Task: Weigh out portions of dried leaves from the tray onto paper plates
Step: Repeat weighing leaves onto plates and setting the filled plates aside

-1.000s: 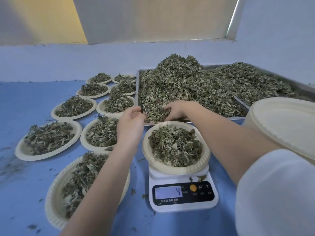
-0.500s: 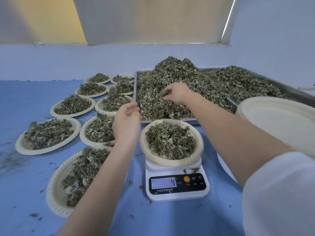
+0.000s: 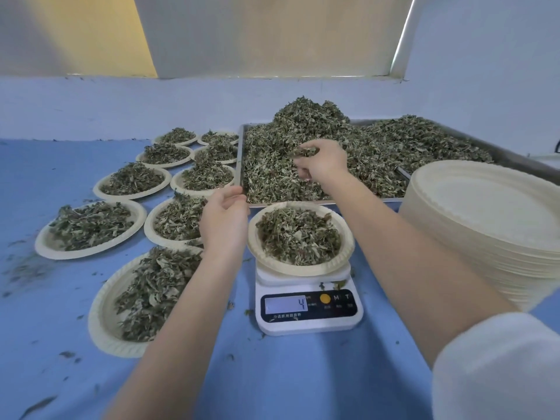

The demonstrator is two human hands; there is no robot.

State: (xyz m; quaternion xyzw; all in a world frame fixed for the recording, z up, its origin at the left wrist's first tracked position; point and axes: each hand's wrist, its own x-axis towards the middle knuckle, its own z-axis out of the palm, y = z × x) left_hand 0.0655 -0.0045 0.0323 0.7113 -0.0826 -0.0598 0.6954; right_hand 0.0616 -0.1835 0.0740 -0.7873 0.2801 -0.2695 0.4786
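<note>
My right hand (image 3: 321, 163) pinches a tuft of dried leaves (image 3: 303, 152) above the metal tray (image 3: 515, 160), which is heaped with the same leaves. The plate on the scale (image 3: 301, 234), already filled, sits nearer me and slightly left of that hand, just beyond the tray's near rim, so the pinch has to travel back toward me. My left hand (image 3: 224, 221) hovers loosely curled and empty beside the plate's left edge. The scale (image 3: 309, 307) display shows 4. Nine filled plates (image 3: 91, 228) line the blue tabletop (image 3: 45, 328) to my left; a stack of empty plates (image 3: 488, 225) stands at right.
</note>
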